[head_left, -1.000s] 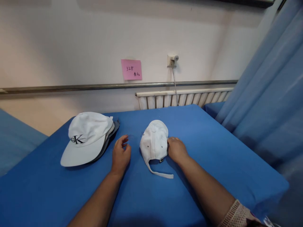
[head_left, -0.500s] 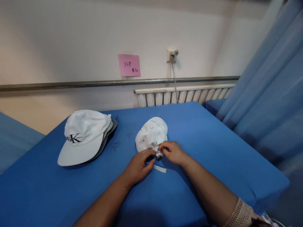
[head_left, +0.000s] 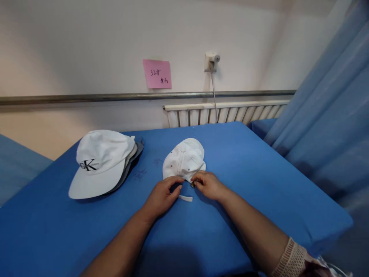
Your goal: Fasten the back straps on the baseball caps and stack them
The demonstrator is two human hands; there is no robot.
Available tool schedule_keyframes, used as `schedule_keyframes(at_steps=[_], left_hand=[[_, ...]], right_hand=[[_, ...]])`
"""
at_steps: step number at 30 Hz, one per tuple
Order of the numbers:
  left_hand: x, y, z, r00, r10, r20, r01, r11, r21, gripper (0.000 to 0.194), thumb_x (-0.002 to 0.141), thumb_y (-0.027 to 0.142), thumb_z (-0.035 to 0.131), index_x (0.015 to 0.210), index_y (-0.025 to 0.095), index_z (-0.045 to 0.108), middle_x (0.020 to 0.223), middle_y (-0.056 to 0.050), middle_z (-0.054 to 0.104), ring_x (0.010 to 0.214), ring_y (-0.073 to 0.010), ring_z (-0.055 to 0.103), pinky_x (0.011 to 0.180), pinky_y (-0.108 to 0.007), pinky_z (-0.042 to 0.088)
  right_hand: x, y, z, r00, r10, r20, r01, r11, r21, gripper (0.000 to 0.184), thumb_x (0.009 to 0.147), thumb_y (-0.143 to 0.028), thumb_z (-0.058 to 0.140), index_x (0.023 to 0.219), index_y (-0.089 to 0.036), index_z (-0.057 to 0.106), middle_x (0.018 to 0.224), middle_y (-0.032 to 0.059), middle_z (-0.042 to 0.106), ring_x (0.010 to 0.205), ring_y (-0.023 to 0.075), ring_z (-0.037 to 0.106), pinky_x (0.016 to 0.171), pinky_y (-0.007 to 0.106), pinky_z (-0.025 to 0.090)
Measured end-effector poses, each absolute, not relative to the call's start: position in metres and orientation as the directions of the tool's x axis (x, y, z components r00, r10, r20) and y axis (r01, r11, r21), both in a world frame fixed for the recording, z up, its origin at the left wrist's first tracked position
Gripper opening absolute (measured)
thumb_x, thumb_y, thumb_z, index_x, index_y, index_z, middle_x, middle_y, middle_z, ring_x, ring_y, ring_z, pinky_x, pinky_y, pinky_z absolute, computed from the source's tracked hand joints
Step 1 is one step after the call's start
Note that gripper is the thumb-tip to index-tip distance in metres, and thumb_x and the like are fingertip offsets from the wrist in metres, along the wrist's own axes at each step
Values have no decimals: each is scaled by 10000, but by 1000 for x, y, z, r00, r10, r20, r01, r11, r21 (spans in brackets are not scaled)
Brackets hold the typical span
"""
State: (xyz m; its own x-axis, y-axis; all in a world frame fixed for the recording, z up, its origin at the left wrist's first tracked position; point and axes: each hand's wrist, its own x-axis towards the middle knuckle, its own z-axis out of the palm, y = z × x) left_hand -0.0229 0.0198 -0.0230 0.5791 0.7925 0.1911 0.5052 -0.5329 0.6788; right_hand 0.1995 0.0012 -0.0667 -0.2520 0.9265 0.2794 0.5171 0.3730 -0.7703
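Observation:
A white baseball cap [head_left: 184,157] lies on the blue-covered bed, its brim pointing away from me and its back opening toward me. My left hand [head_left: 164,195] pinches the left side of the cap's back edge, where a loose white strap [head_left: 185,198] sticks out under the fingers. With thumb and fingers closed, my right hand [head_left: 209,184] grips the right side of the back edge beside a small brass-coloured buckle [head_left: 193,184]. The gap between both hands shows the cap's back opening.
On the left, a stack of caps sits on the blue sheet [head_left: 248,231], topped by a white cap with black letters [head_left: 100,161]. Behind stand a radiator [head_left: 225,111], a metal rail [head_left: 115,97], a socket with a plug [head_left: 211,62] and a pink note [head_left: 157,74]. A blue curtain [head_left: 323,115] hangs right.
My left hand has moved left, away from the right hand, taking the strap with it. The gap at the cap's back is wider and the crown looks smoother. The view has shifted slightly.

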Motion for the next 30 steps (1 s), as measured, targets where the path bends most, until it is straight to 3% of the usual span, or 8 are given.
schedule_keyframes(at_steps=[5,10,17,25,30], left_hand=[[-20,19,-23,543,826,153,531,-478,700,242,908,366,547,808,189,680,781,-3,711,723,-165,641,703,-262,470],[-19,22,-26,495,858,138,563,-437,702,302,898,411,545,726,178,631,686,6,650,647,-150,572,635,-252,424],[-26,22,-20,519,852,59,650,-439,620,274,899,409,529,778,188,637,706,2,650,647,-161,579,618,-263,401],[-29,18,-18,690,718,-92,658,-569,493,237,841,298,599,1051,231,686,1046,-44,717,923,-220,650,785,-291,457],[-28,15,-19,717,686,-124,670,-630,393,195,884,282,538,993,249,696,978,-36,720,869,-220,660,759,-298,449]], right_hand=[[197,1,-69,-251,934,253,461,345,-818,123,893,-189,594,838,-183,704,805,11,679,745,140,617,699,240,458],[198,1,-68,-242,941,235,459,324,-827,136,879,-127,577,874,-190,697,847,10,687,784,143,629,727,245,467],[203,-1,-66,-272,935,227,575,347,-741,159,861,-133,615,988,-180,698,952,40,666,814,151,623,755,262,476],[203,-8,-56,-360,918,164,674,378,-635,280,815,-42,593,1037,-201,658,1034,46,591,907,162,577,836,278,455],[201,-9,-53,-351,926,142,694,358,-624,261,803,-30,585,1000,-200,612,1020,36,591,897,155,565,824,271,437]])
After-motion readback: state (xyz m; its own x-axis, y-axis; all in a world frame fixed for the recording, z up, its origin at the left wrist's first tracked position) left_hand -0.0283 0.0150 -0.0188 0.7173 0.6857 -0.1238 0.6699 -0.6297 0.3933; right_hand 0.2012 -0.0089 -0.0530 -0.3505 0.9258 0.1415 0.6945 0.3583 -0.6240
